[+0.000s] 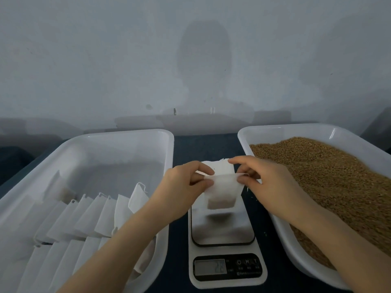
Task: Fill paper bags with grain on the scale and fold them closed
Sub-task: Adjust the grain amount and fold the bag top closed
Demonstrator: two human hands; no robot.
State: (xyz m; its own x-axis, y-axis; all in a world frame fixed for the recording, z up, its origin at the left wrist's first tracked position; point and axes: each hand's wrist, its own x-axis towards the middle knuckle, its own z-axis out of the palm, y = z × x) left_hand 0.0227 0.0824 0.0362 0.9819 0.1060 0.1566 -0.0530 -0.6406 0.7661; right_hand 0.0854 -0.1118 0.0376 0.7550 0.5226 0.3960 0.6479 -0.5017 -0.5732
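Head view, from the desk's left edge: white rectangular plastic tray point(127, 140), lined with rows of flat white paper bags point(84, 218) leaning on one another. Next, left hand point(179, 187), thumb and forefinger pinching the left top corner of a small white paper bag point(222, 191) with a dark patch of grain low inside. Bag held upright over the far end of the steel plate of a white digital kitchen scale point(224, 240) at mid-desk; resting on it or just clear, impossible to tell. Right hand point(268, 180) pinching the right top corner likewise, other fingers loosely curled. Against the desk's right edge, second white plastic tray point(275, 129) heaped with brown grain point(328, 176).

Likely step: folding the mouth shut. Possible trouble:
- thin paper tearing under an uneven pull
- grain spilling onto the plate or dark desk point(203, 144) from a tilted mouth
- a loose crease springing open
- a knock from the right wrist against the nearby tray rim
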